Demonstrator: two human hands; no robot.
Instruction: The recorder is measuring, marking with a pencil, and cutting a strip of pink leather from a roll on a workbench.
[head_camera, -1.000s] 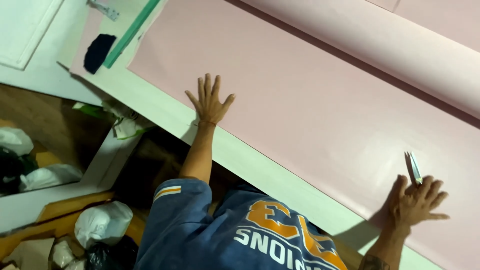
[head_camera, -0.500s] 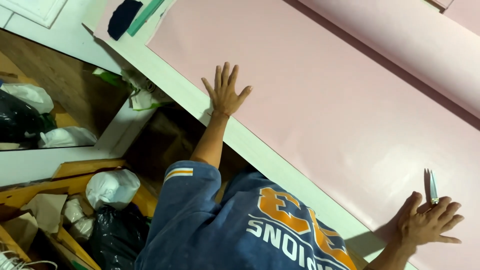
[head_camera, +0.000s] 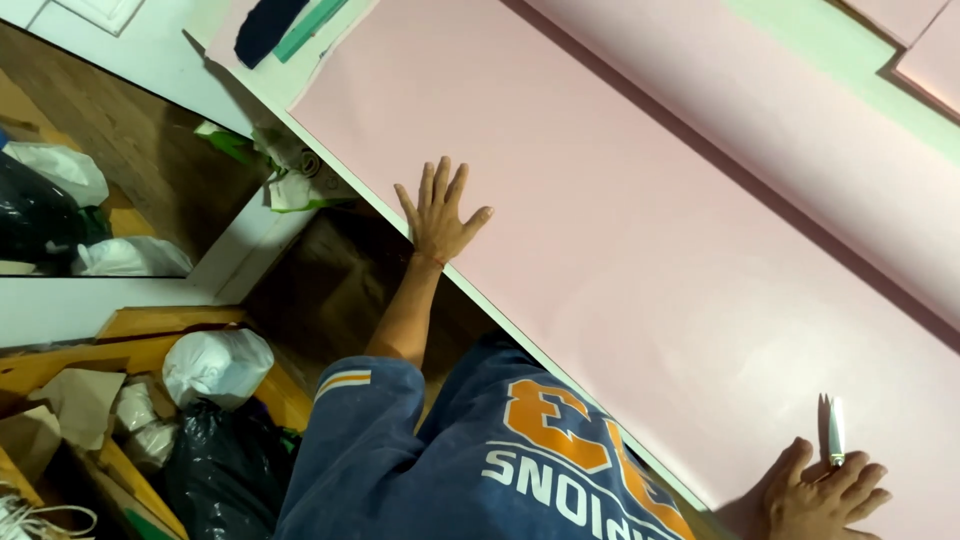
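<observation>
Flat on the table (head_camera: 262, 78): a big pink sheet (head_camera: 620, 230), running from the top left down to the bottom right. This sheet is the landmark for all that follows.

- Left hand (head_camera: 440, 212): palm down on the pink sheet, just inside its near edge. Fingers spread wide and pointing away from the body, thumb out to the side. Grip wide open, holding nothing.
- Right hand (head_camera: 825, 495): at the sheet's lower right end, resting on it. Fingers curled, grip closed around a small cutter (head_camera: 835, 435). Its pale blade sticks out past the fingers, pointing away from the body and casting a thin shadow on the sheet.
- The two hands are well apart along the sheet's near edge.
- Far side of the sheet: a pink roll (head_camera: 800, 120), lying lengthwise with a dark shadow line beneath it.
- Beyond the roll: a pale green strip of surface (head_camera: 850, 60).
- Past the sheet's top left corner: a dark blue thing (head_camera: 268, 25) and a green strip (head_camera: 310, 28) lie side by side.
- Just off the sheet's near edge by that corner: crumpled scraps (head_camera: 290, 175), white and green.
- Below the near edge: the person's blue shirt (head_camera: 420, 470) with orange and white print.
- Further out, lower left: a white bag (head_camera: 215, 365), a black bag (head_camera: 215, 470) and wooden boards (head_camera: 150, 330). What the bags hold cannot be told.
</observation>
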